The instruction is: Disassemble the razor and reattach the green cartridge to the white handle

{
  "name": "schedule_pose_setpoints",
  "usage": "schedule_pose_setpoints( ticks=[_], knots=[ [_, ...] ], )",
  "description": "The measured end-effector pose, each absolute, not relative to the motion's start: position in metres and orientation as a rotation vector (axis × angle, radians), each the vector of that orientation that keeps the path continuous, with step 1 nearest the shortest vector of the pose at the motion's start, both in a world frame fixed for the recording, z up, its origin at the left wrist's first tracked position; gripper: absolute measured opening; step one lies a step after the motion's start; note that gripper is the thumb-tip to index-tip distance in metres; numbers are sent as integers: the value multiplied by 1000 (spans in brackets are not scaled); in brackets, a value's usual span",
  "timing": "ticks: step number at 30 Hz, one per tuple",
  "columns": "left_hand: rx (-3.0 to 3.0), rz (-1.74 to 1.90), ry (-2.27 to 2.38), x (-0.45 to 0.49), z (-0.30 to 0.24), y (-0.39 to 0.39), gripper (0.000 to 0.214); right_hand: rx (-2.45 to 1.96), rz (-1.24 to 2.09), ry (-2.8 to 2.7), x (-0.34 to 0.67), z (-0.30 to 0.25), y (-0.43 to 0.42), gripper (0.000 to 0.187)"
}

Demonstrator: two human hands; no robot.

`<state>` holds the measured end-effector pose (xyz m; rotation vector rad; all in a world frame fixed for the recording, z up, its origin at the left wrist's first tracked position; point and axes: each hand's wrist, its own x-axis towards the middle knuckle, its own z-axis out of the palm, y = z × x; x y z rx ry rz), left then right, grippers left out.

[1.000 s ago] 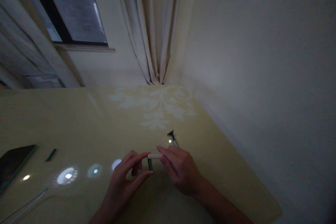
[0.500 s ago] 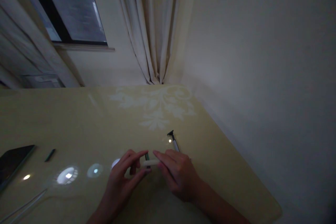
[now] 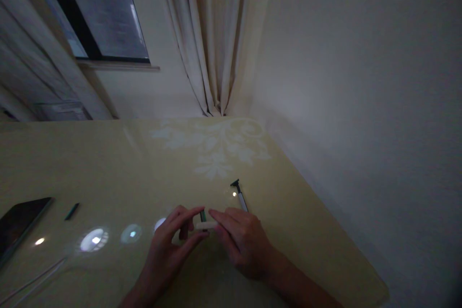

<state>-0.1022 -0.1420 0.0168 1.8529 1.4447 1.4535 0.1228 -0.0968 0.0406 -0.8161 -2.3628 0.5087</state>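
Observation:
My left hand (image 3: 168,248) and my right hand (image 3: 242,240) meet fingertip to fingertip just above the yellow table (image 3: 144,168). Between them are a short white piece (image 3: 206,225) and a small dark green piece (image 3: 203,214). My left thumb and forefinger pinch around the green piece. My right fingers pinch the right end of the white piece. The two pieces touch or cross, but how they join is too dim to tell. A razor-like tool (image 3: 238,193) with a black head and pale handle lies on the table just beyond my right hand.
A dark phone (image 3: 21,219) lies at the table's left edge, and a small dark green strip (image 3: 71,211) rests near it. A clear thin object (image 3: 34,279) sits at the bottom left. The wall runs along the table's right edge. A curtain (image 3: 212,33) and a window (image 3: 104,9) stand behind.
The white piece has dropped from above the green piece to below it, and my hands drew slightly closer together. In the last half second almost nothing moved.

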Motion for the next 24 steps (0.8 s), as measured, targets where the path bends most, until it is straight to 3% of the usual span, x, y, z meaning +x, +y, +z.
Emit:
schedule_pose_setpoints(
  ticks=[24],
  knots=[
    [1883,1442,1461,-105,15,-142,41,-872,495,-2315,122,41,-96,46]
  ],
)
